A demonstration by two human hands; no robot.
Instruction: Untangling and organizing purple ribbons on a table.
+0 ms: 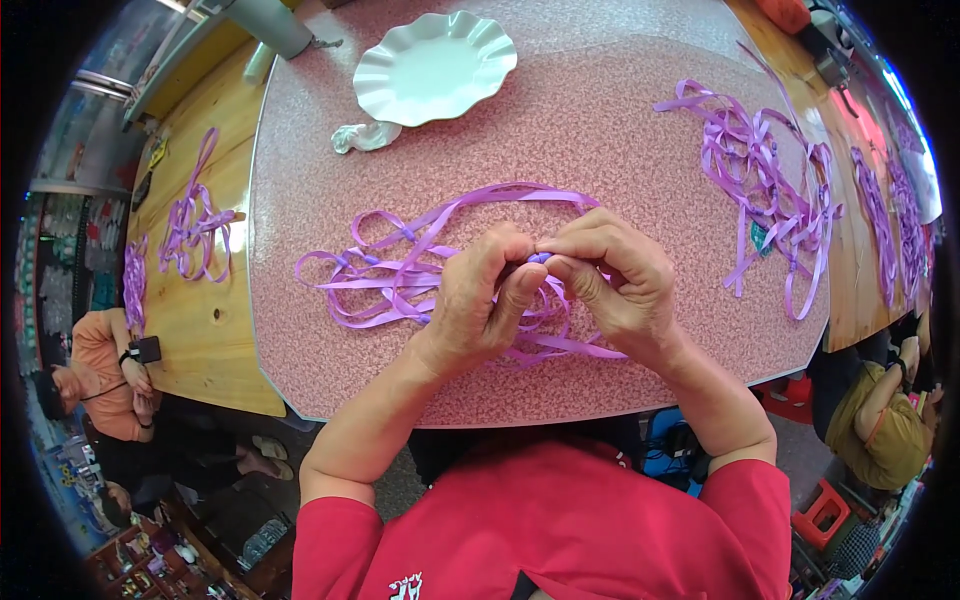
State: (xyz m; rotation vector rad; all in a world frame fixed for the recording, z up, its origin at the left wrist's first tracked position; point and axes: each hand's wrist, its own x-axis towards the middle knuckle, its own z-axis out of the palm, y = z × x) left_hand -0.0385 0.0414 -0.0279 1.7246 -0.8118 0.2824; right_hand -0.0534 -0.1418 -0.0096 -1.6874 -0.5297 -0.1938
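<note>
Both my hands meet over the middle of a pink speckled table mat [320, 205], fingertips almost touching. Between them sits a small dark purple piece [540, 258], perhaps a knot or bead, on a light purple ribbon [530, 188]. My left hand [475, 290] pinches the ribbon with thumb and forefinger. From the other side my right hand [625, 275] pinches it too, thumb below and fingers curled above. Loops of the same ribbon lie loose under and to the left of my hands, with darker purple bits along them. My fingers partly hide the held stretch.
A white scalloped plate [435, 70] stands at the far side, a pale crumpled item [365, 136] beside it. More purple ribbon [745, 165] is heaped at the right, and another tangle [192, 230] at the left. People sit at both sides; a red stool [822, 515] is lower right.
</note>
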